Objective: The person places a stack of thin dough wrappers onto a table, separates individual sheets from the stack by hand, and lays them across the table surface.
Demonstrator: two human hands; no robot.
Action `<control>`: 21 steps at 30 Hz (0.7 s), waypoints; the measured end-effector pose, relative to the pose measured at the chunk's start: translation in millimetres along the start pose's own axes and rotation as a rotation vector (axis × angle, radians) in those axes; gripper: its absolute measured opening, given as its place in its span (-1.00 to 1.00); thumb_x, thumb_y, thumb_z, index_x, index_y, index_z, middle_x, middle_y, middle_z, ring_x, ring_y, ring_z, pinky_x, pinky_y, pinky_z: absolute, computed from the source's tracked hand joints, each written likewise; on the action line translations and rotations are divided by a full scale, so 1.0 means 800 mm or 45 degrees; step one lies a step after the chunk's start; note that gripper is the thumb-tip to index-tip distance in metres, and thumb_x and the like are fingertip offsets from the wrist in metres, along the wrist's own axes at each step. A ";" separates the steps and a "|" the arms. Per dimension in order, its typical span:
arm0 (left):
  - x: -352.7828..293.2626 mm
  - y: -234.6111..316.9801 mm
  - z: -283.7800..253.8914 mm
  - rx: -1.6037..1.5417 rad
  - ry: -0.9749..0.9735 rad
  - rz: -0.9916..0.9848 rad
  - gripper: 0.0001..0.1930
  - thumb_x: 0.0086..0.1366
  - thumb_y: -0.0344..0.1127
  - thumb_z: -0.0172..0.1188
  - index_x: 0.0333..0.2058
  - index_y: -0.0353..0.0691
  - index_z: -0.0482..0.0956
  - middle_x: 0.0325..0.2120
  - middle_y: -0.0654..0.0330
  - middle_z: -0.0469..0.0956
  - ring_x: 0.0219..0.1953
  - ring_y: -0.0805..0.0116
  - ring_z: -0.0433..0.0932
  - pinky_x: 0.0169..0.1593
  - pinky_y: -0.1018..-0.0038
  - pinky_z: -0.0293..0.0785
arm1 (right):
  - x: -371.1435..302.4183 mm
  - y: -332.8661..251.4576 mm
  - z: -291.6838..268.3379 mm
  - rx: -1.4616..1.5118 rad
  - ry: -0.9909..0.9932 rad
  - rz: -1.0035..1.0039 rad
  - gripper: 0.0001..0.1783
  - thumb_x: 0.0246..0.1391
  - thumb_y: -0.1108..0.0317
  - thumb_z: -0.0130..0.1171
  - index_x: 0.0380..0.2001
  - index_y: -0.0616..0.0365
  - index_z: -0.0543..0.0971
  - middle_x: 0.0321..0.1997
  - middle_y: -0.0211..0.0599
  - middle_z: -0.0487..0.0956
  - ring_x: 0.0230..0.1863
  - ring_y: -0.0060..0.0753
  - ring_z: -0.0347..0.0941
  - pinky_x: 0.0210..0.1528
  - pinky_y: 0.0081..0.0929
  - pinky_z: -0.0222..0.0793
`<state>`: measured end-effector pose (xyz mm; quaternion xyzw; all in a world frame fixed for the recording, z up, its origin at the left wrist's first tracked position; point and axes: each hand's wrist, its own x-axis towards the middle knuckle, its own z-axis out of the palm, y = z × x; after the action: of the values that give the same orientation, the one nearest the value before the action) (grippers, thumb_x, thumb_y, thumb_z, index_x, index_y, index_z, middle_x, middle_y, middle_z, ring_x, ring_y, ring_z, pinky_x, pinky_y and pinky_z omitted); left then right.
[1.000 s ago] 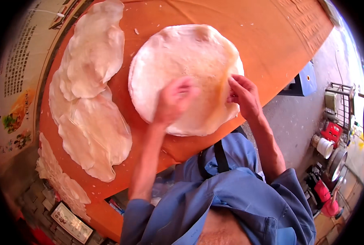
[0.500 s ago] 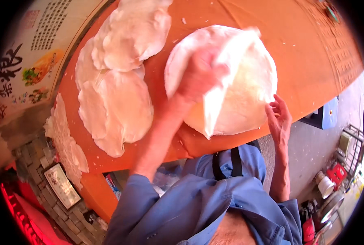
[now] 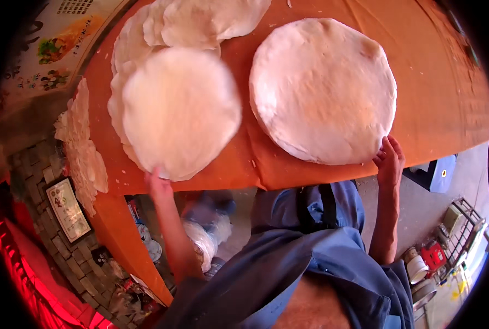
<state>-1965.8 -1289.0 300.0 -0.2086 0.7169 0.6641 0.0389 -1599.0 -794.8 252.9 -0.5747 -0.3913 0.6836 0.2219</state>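
Left of centre, the left hand point(image 3: 160, 186) pinches the lower edge of a pale, blurred round sheet point(image 3: 181, 112), which overlaps fanned sheets point(image 3: 211, 22) at upper left. Right of centre, the right hand point(image 3: 389, 160), fingers bent, touches the lower-right rim of a round stack point(image 3: 324, 90); whether they pinch cannot be told. Orange cloth point(image 3: 431, 98) lies beneath.

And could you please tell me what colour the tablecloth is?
The tablecloth is orange; it shows best in the head view.
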 end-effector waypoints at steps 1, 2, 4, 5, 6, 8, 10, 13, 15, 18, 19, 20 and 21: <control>0.007 -0.044 -0.043 0.086 0.132 -0.176 -0.55 0.22 -0.50 0.08 0.11 -0.40 0.35 -0.02 -0.02 0.49 0.07 0.08 0.45 0.11 0.23 0.44 | -0.003 0.000 0.000 -0.013 0.019 -0.001 -0.62 0.21 0.23 0.11 0.00 0.22 0.45 -0.34 -0.36 0.58 -0.44 -0.60 0.51 -0.42 -0.69 0.45; 0.025 -0.068 -0.097 0.051 0.229 -0.333 -0.57 0.21 -0.52 0.09 0.09 -0.42 0.36 -0.05 -0.01 0.49 0.01 0.11 0.48 0.04 0.27 0.48 | -0.003 -0.003 0.003 0.119 -0.033 0.058 -0.63 0.22 0.23 0.09 0.00 0.22 0.45 -0.34 -0.35 0.58 -0.43 -0.53 0.52 -0.39 -0.62 0.47; 0.021 -0.085 -0.100 0.159 0.294 -0.144 -0.58 0.19 -0.55 0.11 0.05 -0.44 0.38 -0.12 0.03 0.49 -0.12 0.21 0.51 -0.08 0.35 0.52 | -0.004 -0.013 0.017 0.366 -0.115 0.133 -0.64 0.23 0.20 0.07 -0.04 0.23 0.46 -0.37 -0.28 0.57 -0.42 -0.39 0.54 -0.33 -0.48 0.53; -0.007 -0.063 -0.063 0.281 0.259 0.215 -0.59 0.18 -0.55 0.13 0.04 -0.45 0.40 -0.15 0.07 0.48 -0.19 0.28 0.51 -0.14 0.40 0.53 | -0.006 -0.021 0.021 0.482 -0.153 0.154 -0.64 0.23 0.18 0.06 -0.08 0.25 0.46 -0.40 -0.23 0.57 -0.42 -0.30 0.55 -0.29 -0.41 0.56; -0.010 -0.051 -0.039 0.424 0.183 0.393 -0.60 0.19 -0.53 0.15 0.02 -0.44 0.41 -0.18 0.12 0.48 -0.23 0.34 0.49 -0.18 0.44 0.51 | 0.003 -0.023 0.020 0.569 -0.269 0.212 -0.64 0.24 0.15 0.04 -0.10 0.25 0.46 -0.40 -0.22 0.57 -0.40 -0.25 0.56 -0.25 -0.35 0.57; -0.024 -0.024 0.045 0.502 -0.118 0.598 -0.61 0.20 -0.49 0.17 0.01 -0.42 0.43 -0.22 0.19 0.48 -0.28 0.42 0.46 -0.22 0.48 0.49 | 0.004 -0.024 0.021 0.668 -0.377 0.300 -0.64 0.26 0.12 0.03 -0.12 0.23 0.44 -0.41 -0.22 0.56 -0.34 -0.18 0.59 -0.20 -0.28 0.57; -0.101 -0.005 0.192 0.519 -0.537 0.565 -0.61 0.21 -0.46 0.17 0.03 -0.38 0.44 -0.20 0.18 0.52 -0.24 0.44 0.50 -0.18 0.49 0.52 | 0.007 -0.025 0.033 0.597 -0.343 0.292 -0.69 0.26 0.14 0.04 -0.17 0.19 0.43 -0.46 -0.29 0.53 -0.32 -0.18 0.60 -0.21 -0.31 0.59; -0.224 -0.021 0.356 0.406 -1.403 0.289 -0.60 0.25 -0.35 0.23 0.04 -0.35 0.47 -0.18 0.14 0.56 -0.17 0.40 0.57 -0.10 0.51 0.53 | -0.003 -0.045 0.047 0.413 -0.354 0.192 -0.64 0.19 0.19 0.18 -0.09 0.22 0.43 -0.49 -0.38 0.49 -0.45 -0.34 0.58 -0.39 -0.50 0.56; -0.287 -0.042 0.418 0.564 -1.630 0.404 -0.61 0.26 -0.32 0.25 0.02 -0.40 0.49 -0.18 0.15 0.56 -0.21 0.46 0.55 -0.09 0.57 0.49 | -0.004 -0.047 0.050 0.282 -0.325 0.132 -0.58 0.15 0.18 0.22 -0.06 0.24 0.44 -0.49 -0.39 0.49 -0.49 -0.41 0.56 -0.42 -0.54 0.54; -0.307 -0.060 0.455 0.576 -1.777 0.232 -0.63 0.24 -0.33 0.27 -0.03 -0.42 0.52 -0.26 0.22 0.58 -0.25 0.53 0.52 -0.14 0.60 0.47 | 0.001 -0.047 0.038 0.113 -0.295 0.045 -0.51 0.10 0.15 0.28 -0.04 0.28 0.47 -0.48 -0.39 0.51 -0.53 -0.53 0.50 -0.46 -0.59 0.48; -0.308 -0.068 0.459 0.516 -1.871 0.036 -0.65 0.22 -0.34 0.28 -0.07 -0.43 0.55 -0.33 0.25 0.60 -0.28 0.56 0.52 -0.19 0.61 0.48 | 0.003 -0.045 0.034 0.072 -0.286 0.024 -0.49 0.08 0.13 0.30 -0.04 0.30 0.48 -0.48 -0.38 0.52 -0.55 -0.57 0.47 -0.48 -0.62 0.45; -0.303 -0.072 0.459 0.570 -1.875 0.072 -0.68 0.24 -0.32 0.28 -0.10 -0.42 0.57 -0.34 0.29 0.58 -0.29 0.61 0.47 -0.21 0.62 0.45 | 0.002 -0.044 0.029 0.108 -0.300 0.016 -0.51 0.06 0.14 0.32 -0.08 0.32 0.52 -0.49 -0.34 0.54 -0.57 -0.61 0.45 -0.51 -0.64 0.42; -0.303 -0.073 0.459 0.586 -1.897 0.068 -0.68 0.24 -0.32 0.28 -0.10 -0.42 0.57 -0.34 0.29 0.58 -0.29 0.61 0.47 -0.21 0.62 0.45 | 0.000 -0.045 0.027 0.126 -0.279 0.020 -0.51 0.06 0.14 0.32 -0.08 0.32 0.52 -0.49 -0.34 0.54 -0.57 -0.61 0.45 -0.51 -0.64 0.42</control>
<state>-1806.0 -875.1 284.0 0.3231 0.6262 0.4644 0.5364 -1624.8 -779.0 282.3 -0.4878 -0.3745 0.7626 0.2006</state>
